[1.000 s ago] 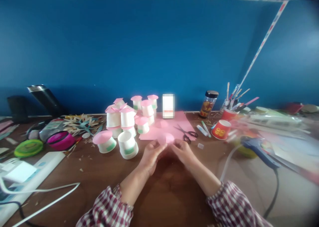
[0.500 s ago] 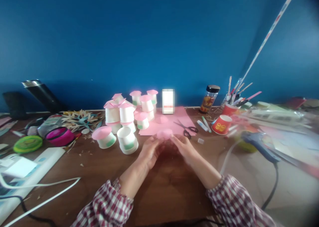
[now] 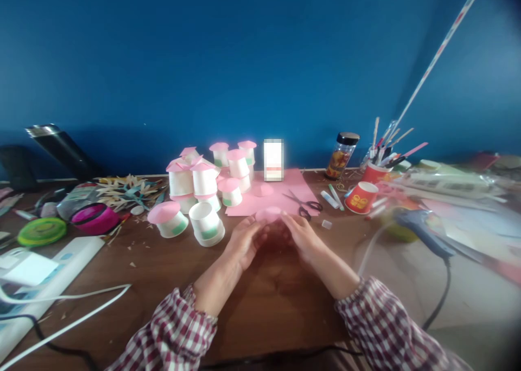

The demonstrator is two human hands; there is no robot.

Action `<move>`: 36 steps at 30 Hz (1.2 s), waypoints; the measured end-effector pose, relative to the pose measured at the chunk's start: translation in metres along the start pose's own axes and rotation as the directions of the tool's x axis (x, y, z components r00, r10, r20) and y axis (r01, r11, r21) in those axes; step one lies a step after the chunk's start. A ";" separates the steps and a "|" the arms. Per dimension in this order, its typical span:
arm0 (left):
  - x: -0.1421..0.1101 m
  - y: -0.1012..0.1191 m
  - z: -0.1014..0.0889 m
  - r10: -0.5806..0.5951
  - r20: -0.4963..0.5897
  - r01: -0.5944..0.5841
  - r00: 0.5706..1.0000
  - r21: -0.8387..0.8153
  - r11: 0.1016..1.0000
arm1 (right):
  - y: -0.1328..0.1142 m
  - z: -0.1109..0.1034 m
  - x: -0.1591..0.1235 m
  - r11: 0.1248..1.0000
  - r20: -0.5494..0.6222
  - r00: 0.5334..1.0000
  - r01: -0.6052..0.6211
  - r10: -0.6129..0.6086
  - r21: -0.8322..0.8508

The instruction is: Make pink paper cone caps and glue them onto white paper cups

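A small pink paper disc [image 3: 268,214] is held between my two hands, just before the near edge of a pink paper sheet [image 3: 248,208]. My left hand [image 3: 246,241] pinches its left side, and my right hand [image 3: 302,234] grips its right side. Some of the fingers are hidden below the disc. Another pink paper cone [image 3: 264,190] rests on the sheet. Black-handled scissors [image 3: 303,203] lie to its right. Left of my hands stand several paper cups with pink paper tops [image 3: 230,192] and a stack of uncovered white cups [image 3: 207,224].
Red paper cups [image 3: 361,198], one holding pens and sticks, stand to the right near a dark-lidded jar [image 3: 342,156]. A blue glue gun [image 3: 427,232] with its cord lies at right. At left are a power strip [image 3: 77,262], white cables and a green tape roll [image 3: 42,232].
The disc shows flatter between my hands than before, its edge turned more toward me. Both hands keep hold of it. The whole view has shifted slightly.
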State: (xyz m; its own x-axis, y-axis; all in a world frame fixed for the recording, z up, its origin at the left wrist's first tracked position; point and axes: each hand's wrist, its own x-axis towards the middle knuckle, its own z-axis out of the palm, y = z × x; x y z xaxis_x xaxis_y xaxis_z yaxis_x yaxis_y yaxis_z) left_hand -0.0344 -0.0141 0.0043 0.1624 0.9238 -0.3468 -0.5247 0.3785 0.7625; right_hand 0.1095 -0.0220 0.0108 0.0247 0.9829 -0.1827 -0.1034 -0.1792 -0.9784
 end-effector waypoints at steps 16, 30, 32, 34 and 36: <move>-0.001 0.002 0.001 0.015 0.031 -0.017 0.999 0.070 0.997 | 0.000 -0.002 -0.001 0.991 0.091 0.990 0.117 -0.111 -0.066; -0.001 0.002 0.003 0.050 -0.094 -0.032 0.994 0.181 0.983 | -0.002 -0.002 -0.002 0.986 0.082 0.989 0.131 -0.123 -0.099; -0.001 0.002 0.003 0.058 -0.099 -0.040 0.993 0.180 0.983 | -0.002 -0.002 -0.002 0.988 0.082 0.990 0.121 -0.113 -0.096; -0.002 0.001 0.003 0.066 -0.082 -0.051 0.994 0.180 0.982 | -0.001 -0.003 -0.002 0.989 0.083 0.991 0.114 -0.106 -0.096; -0.002 0.001 0.003 0.068 -0.064 -0.055 0.996 0.182 0.982 | -0.001 -0.003 -0.002 0.988 0.082 0.991 0.112 -0.104 -0.103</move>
State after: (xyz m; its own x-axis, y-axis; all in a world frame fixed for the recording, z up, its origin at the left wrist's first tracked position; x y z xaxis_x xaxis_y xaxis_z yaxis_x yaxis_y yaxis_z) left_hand -0.0330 -0.0150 0.0075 0.0721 0.9417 -0.3286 -0.3721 0.3311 0.8671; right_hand 0.1128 -0.0240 0.0115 -0.0467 0.9964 -0.0714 0.0027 -0.0713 -0.9975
